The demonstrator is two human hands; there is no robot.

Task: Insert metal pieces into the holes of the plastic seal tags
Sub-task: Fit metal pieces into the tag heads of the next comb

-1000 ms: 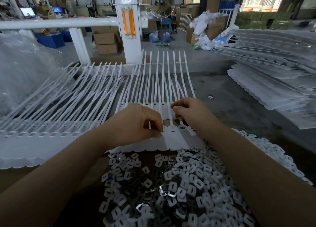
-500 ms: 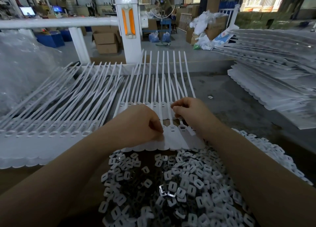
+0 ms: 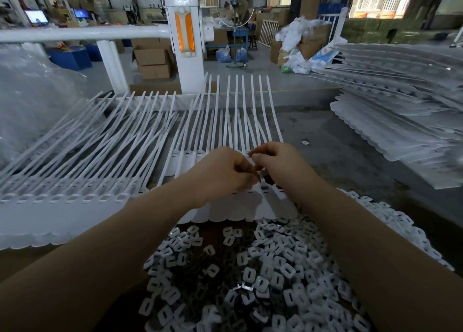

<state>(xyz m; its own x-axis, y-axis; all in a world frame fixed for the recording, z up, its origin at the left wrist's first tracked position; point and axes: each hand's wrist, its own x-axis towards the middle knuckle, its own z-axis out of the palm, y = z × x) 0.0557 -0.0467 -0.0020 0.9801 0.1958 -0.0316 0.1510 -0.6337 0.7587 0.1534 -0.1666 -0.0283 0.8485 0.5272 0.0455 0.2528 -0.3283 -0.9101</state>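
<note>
Both hands have drawn together over a strip of white plastic seal tags [image 3: 240, 206] lying across the middle of the worktop [image 3: 350, 156]. A second ago the left hand [image 3: 220, 174] rested flat on the tag heads with a glint of metal between its fingers; now its fingers are curled, meeting the right hand [image 3: 278, 166] fingertip to fingertip just above one tag head. The right hand pinches something small, too hidden to name; a sliver of pale strap or metal shows below the fingertips. What the left hand holds, if anything, cannot be told.

The shift suggests a metal piece is being passed or set into a hole, with the insertion itself not yet visible.

The tags are smooth, matt white plastic: flat scalloped heads joined in a row, each with a small slot, and long thin straps fanning toward the far edge. More strips [image 3: 62, 201] lie along the left edge, and stacks of them [image 3: 400, 111] are piled at the right. At the near edge sits a heap of small pieces [image 3: 263, 281], white rectangular rings mixed with darker shiny metal clips.
</note>
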